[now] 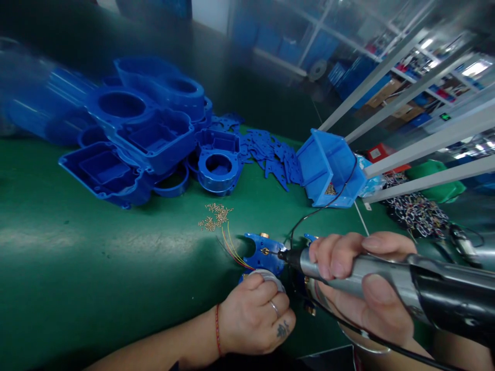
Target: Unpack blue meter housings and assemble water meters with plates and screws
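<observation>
My right hand (359,278) is wrapped round a grey and black electric screwdriver (390,281), whose tip touches a brass screw on a small blue plastic part (265,252). My left hand (257,314) is closed on the near side of that part, over a round silver piece (266,275). Thin yellow and red wires (232,250) trail from the part to the left. A heap of small brass screws (214,216) lies just beyond it on the green mat (77,268).
Several large blue plastic housings (147,134) are piled at the back left, with flat blue plates (266,152) beside them. A tipped blue bin (328,167) holds screws. White rack bars (421,139) slant across the right. A bundle of wires (415,211) lies under them.
</observation>
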`<state>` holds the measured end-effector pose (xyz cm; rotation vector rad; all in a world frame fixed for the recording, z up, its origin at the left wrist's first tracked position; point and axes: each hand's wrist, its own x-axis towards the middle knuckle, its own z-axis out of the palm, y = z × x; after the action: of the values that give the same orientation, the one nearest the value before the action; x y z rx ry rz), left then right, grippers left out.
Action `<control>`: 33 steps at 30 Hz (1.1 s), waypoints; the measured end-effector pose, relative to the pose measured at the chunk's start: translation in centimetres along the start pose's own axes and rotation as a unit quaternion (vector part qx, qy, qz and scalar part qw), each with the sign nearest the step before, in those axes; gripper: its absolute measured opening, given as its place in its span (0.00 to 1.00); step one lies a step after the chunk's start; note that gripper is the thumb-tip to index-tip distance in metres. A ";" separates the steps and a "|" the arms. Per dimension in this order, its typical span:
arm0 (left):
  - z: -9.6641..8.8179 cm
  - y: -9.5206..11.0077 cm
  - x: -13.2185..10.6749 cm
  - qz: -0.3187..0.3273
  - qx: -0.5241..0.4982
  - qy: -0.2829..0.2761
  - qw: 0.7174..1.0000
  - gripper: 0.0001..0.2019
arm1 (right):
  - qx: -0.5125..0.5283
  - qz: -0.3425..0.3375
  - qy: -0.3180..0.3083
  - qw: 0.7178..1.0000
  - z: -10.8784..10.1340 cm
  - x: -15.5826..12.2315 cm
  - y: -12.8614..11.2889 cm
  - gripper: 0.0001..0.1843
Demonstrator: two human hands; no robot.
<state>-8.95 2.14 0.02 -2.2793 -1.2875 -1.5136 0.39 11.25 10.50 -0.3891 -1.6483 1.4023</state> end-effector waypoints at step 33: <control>-1.0 -0.5 5.8 -0.036 0.077 -0.038 0.996 0.11 | 0.328 -0.014 0.520 0.789 -8.8 -2.4 -3.0 0.16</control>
<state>-9.22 5.33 4.97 -2.2341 -1.4674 -1.3090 9.54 13.98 11.68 -0.5676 -0.2308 1.2579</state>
